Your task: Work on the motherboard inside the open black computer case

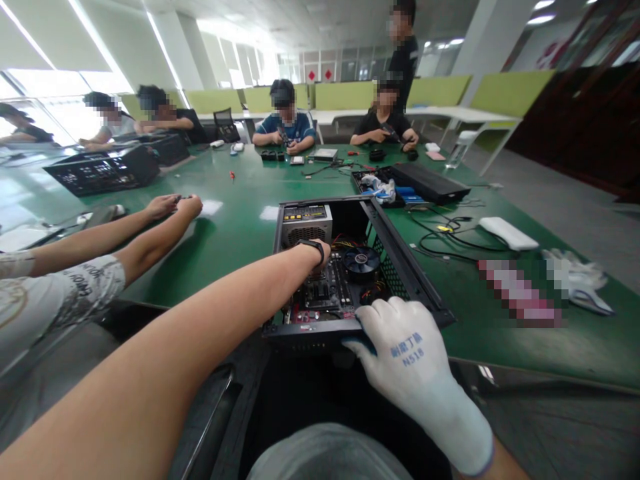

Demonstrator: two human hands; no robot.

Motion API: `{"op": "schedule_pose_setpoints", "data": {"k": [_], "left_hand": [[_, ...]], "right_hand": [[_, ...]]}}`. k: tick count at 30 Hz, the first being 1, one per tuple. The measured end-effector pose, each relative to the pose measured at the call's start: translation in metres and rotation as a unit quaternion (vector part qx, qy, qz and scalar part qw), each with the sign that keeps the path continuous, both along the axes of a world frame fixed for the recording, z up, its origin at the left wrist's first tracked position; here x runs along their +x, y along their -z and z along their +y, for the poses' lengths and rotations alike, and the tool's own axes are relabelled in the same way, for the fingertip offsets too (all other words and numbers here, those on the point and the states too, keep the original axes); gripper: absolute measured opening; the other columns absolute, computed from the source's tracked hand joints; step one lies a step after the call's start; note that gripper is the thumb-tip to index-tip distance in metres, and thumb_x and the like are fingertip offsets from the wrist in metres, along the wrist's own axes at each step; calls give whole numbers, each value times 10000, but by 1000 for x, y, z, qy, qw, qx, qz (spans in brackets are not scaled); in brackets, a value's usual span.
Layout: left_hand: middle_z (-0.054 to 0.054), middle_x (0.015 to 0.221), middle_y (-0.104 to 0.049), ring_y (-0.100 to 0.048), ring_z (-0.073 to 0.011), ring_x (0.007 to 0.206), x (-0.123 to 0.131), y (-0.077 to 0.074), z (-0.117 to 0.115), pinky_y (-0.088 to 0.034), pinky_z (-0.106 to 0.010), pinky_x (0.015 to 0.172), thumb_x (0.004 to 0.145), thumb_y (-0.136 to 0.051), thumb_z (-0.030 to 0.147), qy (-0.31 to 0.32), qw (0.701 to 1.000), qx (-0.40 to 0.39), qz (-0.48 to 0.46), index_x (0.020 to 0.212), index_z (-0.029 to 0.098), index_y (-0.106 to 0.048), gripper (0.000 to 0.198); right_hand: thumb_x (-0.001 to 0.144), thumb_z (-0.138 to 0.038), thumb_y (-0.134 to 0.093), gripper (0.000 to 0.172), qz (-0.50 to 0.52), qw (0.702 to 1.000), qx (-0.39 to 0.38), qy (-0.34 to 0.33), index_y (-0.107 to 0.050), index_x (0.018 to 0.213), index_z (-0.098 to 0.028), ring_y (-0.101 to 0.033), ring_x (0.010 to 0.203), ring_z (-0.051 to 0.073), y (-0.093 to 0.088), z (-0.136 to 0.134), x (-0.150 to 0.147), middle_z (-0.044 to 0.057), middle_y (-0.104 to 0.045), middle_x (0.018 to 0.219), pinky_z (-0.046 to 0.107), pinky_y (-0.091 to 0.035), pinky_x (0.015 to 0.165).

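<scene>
An open black computer case (pixel 407 259) lies on its side at the table's near edge. My bare left hand (pixel 325 251), with a dark band at the wrist, reaches down into it beside the power supply (pixel 307 225); its fingers are hidden. Around that hand are the motherboard (pixel 320 293), thin coloured wires and a round black cooling fan (pixel 361 261). My right hand (pixel 403 347) wears a white work glove with blue print. Its fingers curl over the case's near rim, and the thumb presses from the outside.
On the green table (pixel 500 340) to the right lie black cables (pixel 440 233), a white box (pixel 509 233), a pixelated pink item (pixel 520 293) and gloves (pixel 580 280). Farther back rests a black panel (pixel 427 182). A co-worker's arms (pixel 155 243) extend from the left; several people sit opposite.
</scene>
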State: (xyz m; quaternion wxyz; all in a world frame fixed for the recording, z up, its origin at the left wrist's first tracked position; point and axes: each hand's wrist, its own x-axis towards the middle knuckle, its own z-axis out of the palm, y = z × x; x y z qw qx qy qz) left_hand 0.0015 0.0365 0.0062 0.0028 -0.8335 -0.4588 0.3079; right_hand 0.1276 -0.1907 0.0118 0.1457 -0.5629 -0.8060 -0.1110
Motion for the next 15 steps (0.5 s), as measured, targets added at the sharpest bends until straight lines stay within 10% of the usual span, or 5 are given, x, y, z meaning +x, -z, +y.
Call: {"op": "schedule_pose_setpoints", "data": {"k": [15], "left_hand": [[-101,1074,-748,-691,-246,981,-2,2,1,-546,-237,829,513,-865,215,30,999,0,30,1065,127,-751,570]], "right_hand": [[805,-461,-686,256,0,1000,-1,6,-606,885,-232,-432,786,224,1,0,0,42,-579,812,349,-183,695]]}}
